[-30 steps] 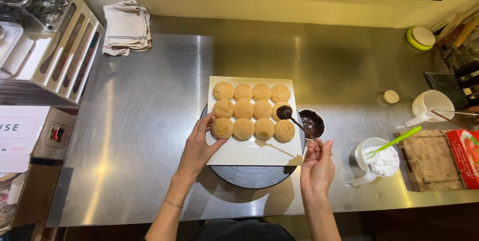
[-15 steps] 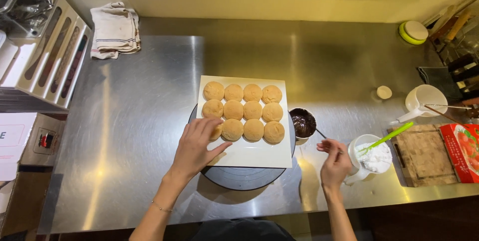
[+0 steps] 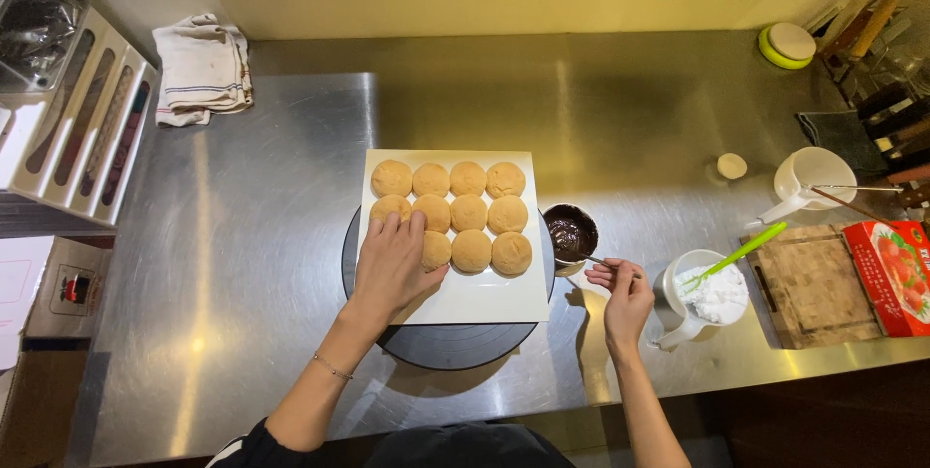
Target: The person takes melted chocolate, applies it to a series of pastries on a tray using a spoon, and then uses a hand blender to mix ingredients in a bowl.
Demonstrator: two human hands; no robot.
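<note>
A white square board (image 3: 484, 298) lies on a dark round turntable (image 3: 455, 347) and carries several round tan buns (image 3: 470, 213) in rows. My left hand (image 3: 392, 265) rests flat on the buns at the lower left of the board. To the right of the board stands a small cup of dark chocolate sauce (image 3: 570, 234). My right hand (image 3: 625, 294) holds the handle of a spoon (image 3: 593, 259) whose bowl dips into that cup.
A white jug of white powder with a green spatula (image 3: 712, 294) stands right of my hand. Further right are a wooden board (image 3: 809, 284), a red box (image 3: 896, 274) and a white cup (image 3: 814, 177). A folded cloth (image 3: 201, 66) and a utensil rack (image 3: 77, 129) sit at the left.
The spoon has come down from over the buns into the sauce cup. My right hand has drawn back to the right. My left hand has slid further onto the buns.
</note>
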